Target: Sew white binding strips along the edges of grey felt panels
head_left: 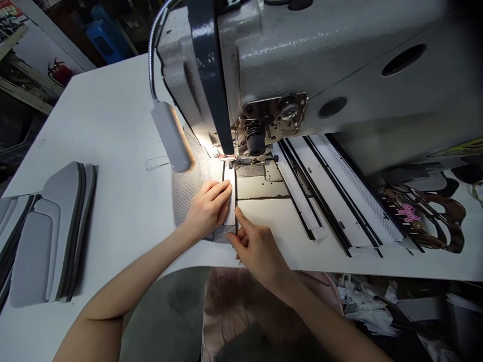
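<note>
A grey mesh fabric panel (184,196) lies under the sewing machine's needle area (229,160), with a white strip (230,218) along its right edge. My left hand (207,208) rests on the panel and strip, its fingers together and bent, pressing down just in front of the presser foot. At the panel's near right corner is my right hand (260,251). Its thumb lies on the mesh and its index finger along the strip's edge, while the other fingers curl at the border, partly hidden. The fingertips of both hands are close together but apart.
A lamp (171,136) hangs over the panel from a flexible neck. Stacked grey padded pieces (49,241) lie at left on the white table (116,115). Right of the needle are long white mesh strips with black edging (332,196) and brown-handled scissors (449,221).
</note>
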{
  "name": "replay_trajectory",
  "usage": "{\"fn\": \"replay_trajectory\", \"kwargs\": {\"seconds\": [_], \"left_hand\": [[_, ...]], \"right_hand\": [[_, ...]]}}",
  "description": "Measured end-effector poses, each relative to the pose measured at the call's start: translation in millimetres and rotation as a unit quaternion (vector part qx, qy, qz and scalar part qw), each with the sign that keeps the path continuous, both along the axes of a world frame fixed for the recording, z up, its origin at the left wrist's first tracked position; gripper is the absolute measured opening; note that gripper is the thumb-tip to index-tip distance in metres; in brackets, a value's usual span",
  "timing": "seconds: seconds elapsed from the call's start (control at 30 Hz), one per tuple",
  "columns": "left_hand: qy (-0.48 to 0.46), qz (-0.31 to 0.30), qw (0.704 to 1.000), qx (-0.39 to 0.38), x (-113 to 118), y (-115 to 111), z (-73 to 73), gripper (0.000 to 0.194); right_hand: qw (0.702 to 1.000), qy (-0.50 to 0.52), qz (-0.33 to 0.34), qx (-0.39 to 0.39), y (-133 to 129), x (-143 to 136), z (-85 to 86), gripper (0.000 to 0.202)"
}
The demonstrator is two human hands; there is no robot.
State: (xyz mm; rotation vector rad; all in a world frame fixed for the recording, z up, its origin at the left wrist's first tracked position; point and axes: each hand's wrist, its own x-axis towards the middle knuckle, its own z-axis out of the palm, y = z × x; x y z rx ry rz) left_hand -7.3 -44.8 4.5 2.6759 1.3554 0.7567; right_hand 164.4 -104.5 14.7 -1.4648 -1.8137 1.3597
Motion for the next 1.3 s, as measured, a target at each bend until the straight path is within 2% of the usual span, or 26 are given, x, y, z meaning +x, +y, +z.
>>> {"fn": "replay_trajectory", "kwargs": {"seconds": [0.23, 0.5, 0.83, 0.97, 1.17, 1.23, 1.3], "left_hand": [[0.006, -0.012, 1.0, 0.023, -1.4, 3.1, 0.1, 0.033], [0.001, 0.002, 1.0, 0.02, 0.7, 10.3, -0.3, 0.025], [-0.066, -0.055, 0.992, 0.093, -2.4, -5.9, -6.6, 0.006], [-0.077, -0.049, 0.992, 0.09, -2.8, -6.7, -8.5, 0.007], [-0.092, -0.041, 0.992, 0.075, -5.1, -7.5, -6.7, 0.01], [-0.075, -0.066, 0.994, 0.053, -9.9, -10.0, -3.3, 0.007], [-0.036, -0.106, 0.993, 0.029, -16.4, -13.3, 0.2, 0.023]], "right_hand": [[0.999, -0.035, -0.026, 0.028, 14.6, -5.7, -2.3, 0.053], [0.996, -0.057, -0.051, 0.037, 34.6, -6.3, -0.8, 0.055], [0.995, -0.038, -0.071, 0.061, 32.2, -3.3, 0.6, 0.058], [0.992, -0.049, -0.084, 0.083, 29.1, -4.3, 1.3, 0.062], [0.982, -0.145, -0.07, 0.103, 32.1, -12.1, 2.9, 0.048], [0.981, -0.132, -0.075, 0.12, 31.2, -10.7, -0.4, 0.045], [0.977, -0.108, -0.088, 0.159, 27.1, -4.6, -5.5, 0.039]]}}
